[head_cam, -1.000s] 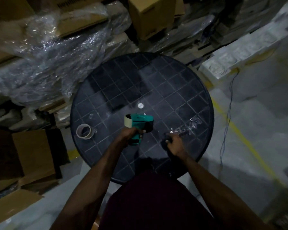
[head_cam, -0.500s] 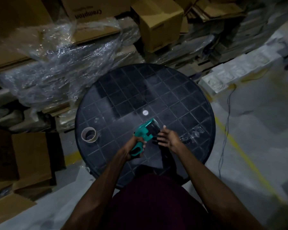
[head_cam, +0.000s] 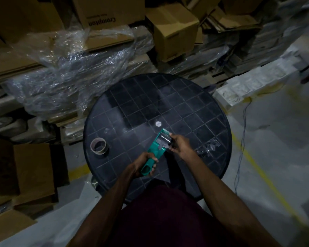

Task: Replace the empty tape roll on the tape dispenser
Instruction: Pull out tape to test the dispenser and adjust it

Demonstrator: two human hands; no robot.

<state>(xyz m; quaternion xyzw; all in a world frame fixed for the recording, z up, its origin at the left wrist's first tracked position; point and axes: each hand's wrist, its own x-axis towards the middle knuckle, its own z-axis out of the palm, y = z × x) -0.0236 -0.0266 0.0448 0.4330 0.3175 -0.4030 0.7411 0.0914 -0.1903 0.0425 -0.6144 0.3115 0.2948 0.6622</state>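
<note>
A person stands over a round, dark grid-patterned table [head_cam: 194, 104] in a dim storeroom. The left hand [head_cam: 141, 165] is wrapped around the handle of a teal tape dispenser [head_cam: 156, 148], held just above the table near its middle, toward the near edge. The right hand [head_cam: 180, 144] meets the dispenser's head, its fingers [head_cam: 171, 138] pinched on a clear tape roll [head_cam: 165, 139] seated at the spindle. An empty cardboard tape core [head_cam: 98, 146] lies flat near the table's left edge, well apart from both hands. A crumpled scrap of clear tape [head_cam: 209, 147] sits toward the right edge. Behind the far edge, cardboard boxes [head_cam: 175, 27] and plastic wrap [head_cam: 70, 68] are stacked.
</note>
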